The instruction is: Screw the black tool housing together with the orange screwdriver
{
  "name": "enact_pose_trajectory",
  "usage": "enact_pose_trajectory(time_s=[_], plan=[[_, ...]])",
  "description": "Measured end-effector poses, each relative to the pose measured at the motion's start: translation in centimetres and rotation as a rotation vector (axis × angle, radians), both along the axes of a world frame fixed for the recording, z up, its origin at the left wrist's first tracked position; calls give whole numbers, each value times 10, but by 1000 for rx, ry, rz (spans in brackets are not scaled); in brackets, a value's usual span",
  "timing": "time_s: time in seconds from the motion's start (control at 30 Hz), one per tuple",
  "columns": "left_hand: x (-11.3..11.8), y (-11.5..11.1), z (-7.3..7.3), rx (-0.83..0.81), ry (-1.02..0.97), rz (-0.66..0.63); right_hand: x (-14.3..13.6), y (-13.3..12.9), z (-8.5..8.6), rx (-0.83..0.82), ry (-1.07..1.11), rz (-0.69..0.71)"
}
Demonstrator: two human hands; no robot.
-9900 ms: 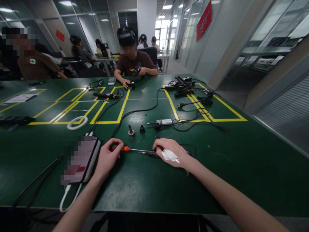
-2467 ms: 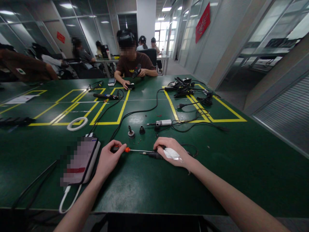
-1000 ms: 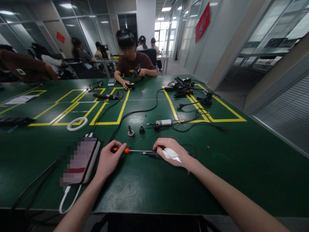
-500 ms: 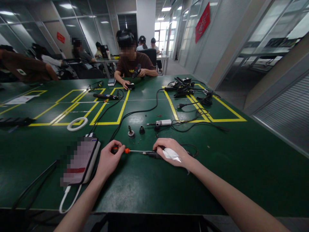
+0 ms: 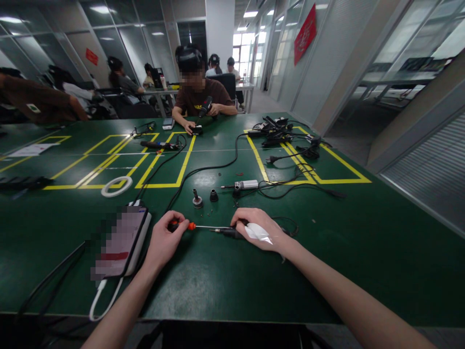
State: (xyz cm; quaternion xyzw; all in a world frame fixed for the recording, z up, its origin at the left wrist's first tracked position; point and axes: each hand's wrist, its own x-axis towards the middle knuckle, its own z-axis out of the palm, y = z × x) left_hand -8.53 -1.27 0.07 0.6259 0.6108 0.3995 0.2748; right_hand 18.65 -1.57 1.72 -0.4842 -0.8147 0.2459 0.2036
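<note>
My left hand point(image 5: 167, 238) is closed on the handle of a screwdriver point(image 5: 191, 226), orange-red and black where it shows. Its thin metal shaft runs right, to the fingers of my right hand point(image 5: 259, 229). Those fingers are closed over a black pen-shaped tool point(image 5: 228, 232) with a metal tip pointing left, just above the table. The screwdriver's tip is hidden at my right fingers. White padding point(image 5: 257, 232) is taped to the back of that hand. Just beyond lie a knurled metal part with a stem point(image 5: 196, 199), a black conical cap point(image 5: 213, 195) and several tiny screws point(image 5: 208, 214).
A silver cylindrical part point(image 5: 247, 184) with thin wires lies farther back. Left of my left hand is a phone point(image 5: 121, 242) on a white block. A tape roll point(image 5: 116, 186), cables and a pile of black tools point(image 5: 274, 128) lie around. A co-worker point(image 5: 203, 94) sits opposite.
</note>
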Motion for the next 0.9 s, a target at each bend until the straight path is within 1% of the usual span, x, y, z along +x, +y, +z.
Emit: enact_pose_trajectory(time_s=[0.27, 0.5, 0.63, 0.77, 0.9], plan=[[-1, -1, 2, -29, -58, -10, 1, 0, 1, 16, 30, 10], [0, -1, 1, -65, -105, 8, 1, 1, -4, 23, 29, 10], [1, -1, -2, -59, -92, 30, 1, 1, -4, 19, 13, 8], [1, 1, -2, -10, -55, 16, 1, 1, -3, 12, 9, 2], [0, 1, -1, -4, -22, 7, 1, 0, -2, 17, 20, 6]])
